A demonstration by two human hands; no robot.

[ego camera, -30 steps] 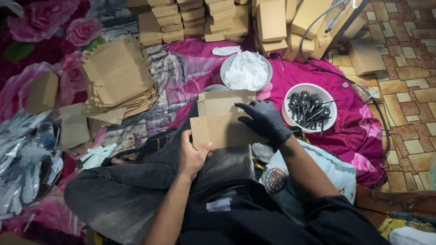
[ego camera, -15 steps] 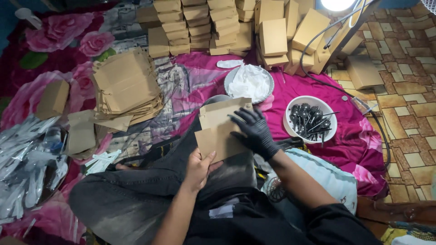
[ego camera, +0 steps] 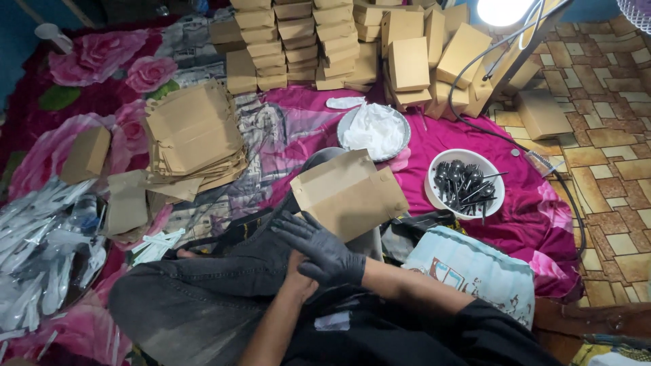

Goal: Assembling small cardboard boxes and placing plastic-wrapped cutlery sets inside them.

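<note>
The right hand (ego camera: 322, 252), in a black glove, lies flat with fingers spread and its grip apart, resting over the bare left hand (ego camera: 298, 279) on the lap. I cannot tell the left hand's grip; the glove hides it. A flat brown box (ego camera: 349, 193) lies just above the glove's fingertips, touching none that show. A bowl (ego camera: 434, 190) of dark spoons sits farther right.
</note>
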